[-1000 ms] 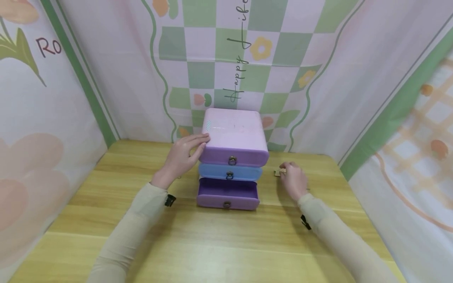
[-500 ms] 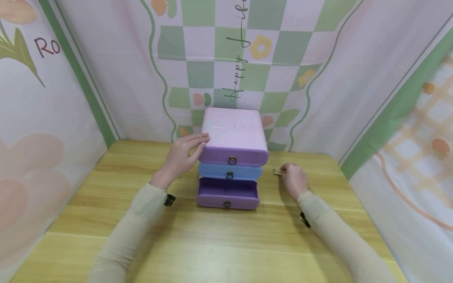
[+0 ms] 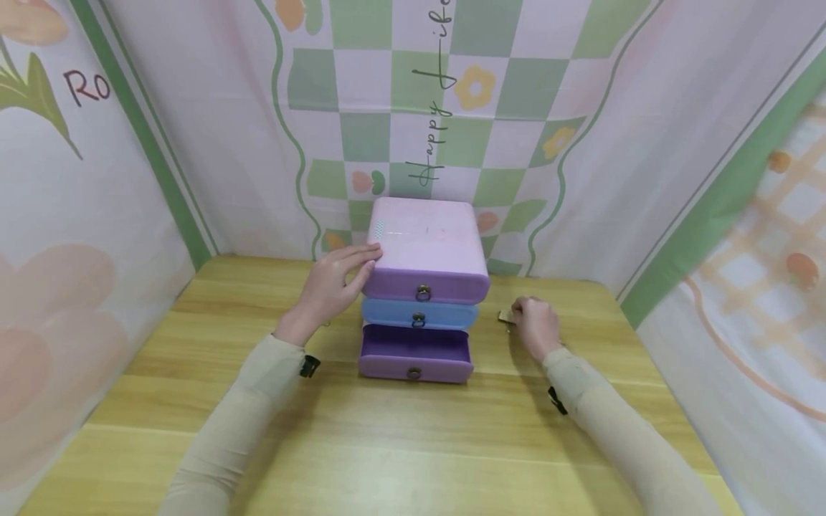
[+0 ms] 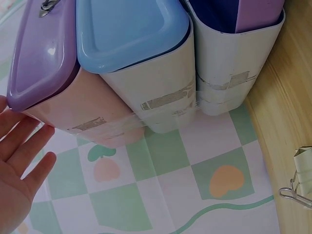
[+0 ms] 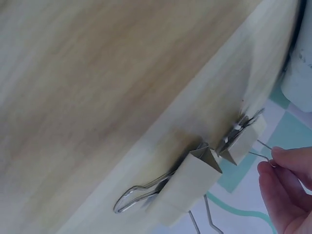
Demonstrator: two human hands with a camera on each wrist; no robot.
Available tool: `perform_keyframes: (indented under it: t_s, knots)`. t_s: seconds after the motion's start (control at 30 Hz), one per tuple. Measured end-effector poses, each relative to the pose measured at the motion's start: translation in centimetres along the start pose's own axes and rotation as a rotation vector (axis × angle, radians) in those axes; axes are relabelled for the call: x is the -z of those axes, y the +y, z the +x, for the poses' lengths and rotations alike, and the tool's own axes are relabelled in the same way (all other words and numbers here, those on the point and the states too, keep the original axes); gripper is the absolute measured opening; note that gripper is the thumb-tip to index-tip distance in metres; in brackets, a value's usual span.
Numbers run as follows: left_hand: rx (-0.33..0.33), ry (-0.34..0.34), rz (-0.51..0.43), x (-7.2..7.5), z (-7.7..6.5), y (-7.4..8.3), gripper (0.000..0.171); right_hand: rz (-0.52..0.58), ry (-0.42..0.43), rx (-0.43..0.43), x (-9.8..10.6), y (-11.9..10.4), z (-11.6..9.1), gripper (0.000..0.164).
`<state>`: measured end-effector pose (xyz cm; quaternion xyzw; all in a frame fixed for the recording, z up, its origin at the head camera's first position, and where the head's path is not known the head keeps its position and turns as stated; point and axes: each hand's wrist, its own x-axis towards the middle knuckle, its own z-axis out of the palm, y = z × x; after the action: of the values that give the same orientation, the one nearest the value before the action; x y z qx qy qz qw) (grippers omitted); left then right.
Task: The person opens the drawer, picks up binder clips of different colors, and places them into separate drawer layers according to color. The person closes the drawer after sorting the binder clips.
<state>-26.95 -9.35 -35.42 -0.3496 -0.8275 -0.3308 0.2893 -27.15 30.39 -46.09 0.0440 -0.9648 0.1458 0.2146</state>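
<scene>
My left hand (image 3: 325,287) rests its straight fingertips at the left front edge of a pink drawer unit (image 3: 429,233). Its top purple drawer (image 3: 387,287) and the blue drawer (image 3: 387,314) below are pushed in, while the bottom purple drawer (image 3: 381,367) stands pulled out. To the right of the unit, my right hand (image 3: 538,330) pinches a small gold binder clip (image 3: 506,317). In the right wrist view, thumb and finger hold a wire handle of this binder clip (image 5: 245,142). A second binder clip (image 5: 187,187) lies beside it, largely hidden behind the hand in the head view.
Another binder clip (image 4: 304,170) sits on the wooden table (image 3: 413,444) left of the drawer unit. A patterned cloth (image 3: 368,136) hangs directly behind the unit, and more cloth panels flank the table on both sides.
The binder clip in the right hand has tilted and shifted slightly, with the hand staying almost in place. The left hand and the drawers have not moved.
</scene>
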Motion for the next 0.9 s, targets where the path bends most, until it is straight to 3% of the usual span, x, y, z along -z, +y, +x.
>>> perform_keyframes:
  t_s: [0.43, 0.9]
  knots:
    - [0.015, -0.001, -0.008, -0.1, -0.1, 0.0, 0.027, 0.078, 0.098, 0.056, 0.7, -0.3, -0.4, 0.006]
    - [0.019, -0.007, -0.015, 0.0, -0.1, 0.0, 0.027, 0.084, 0.182, 0.152, 2.8, -2.2, -1.3, 0.005]
